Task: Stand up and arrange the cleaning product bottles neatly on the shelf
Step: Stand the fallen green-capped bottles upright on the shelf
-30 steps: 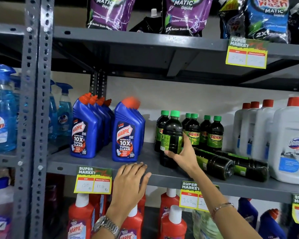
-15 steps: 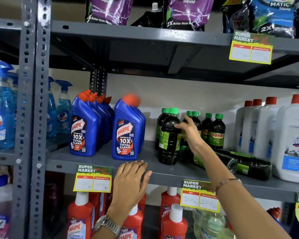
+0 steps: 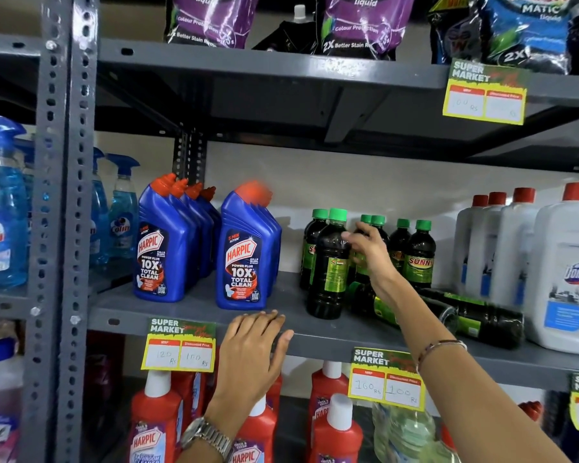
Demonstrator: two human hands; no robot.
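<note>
The right hand (image 3: 370, 253) reaches among upright green-capped bottles (image 3: 328, 262); its grip is hidden. The left hand (image 3: 254, 345) lies flat on the shelf (image 3: 188, 305). Two bottles lie fallen (image 3: 475, 315); lift each by its neck.

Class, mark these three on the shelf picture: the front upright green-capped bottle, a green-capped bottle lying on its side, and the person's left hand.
Front upright green-capped bottle (image 3: 328, 262): head view, on its dark body.
Lying green-capped bottle (image 3: 482, 315): head view, on its side wall.
Left hand (image 3: 253, 349): head view, on its back.
</note>
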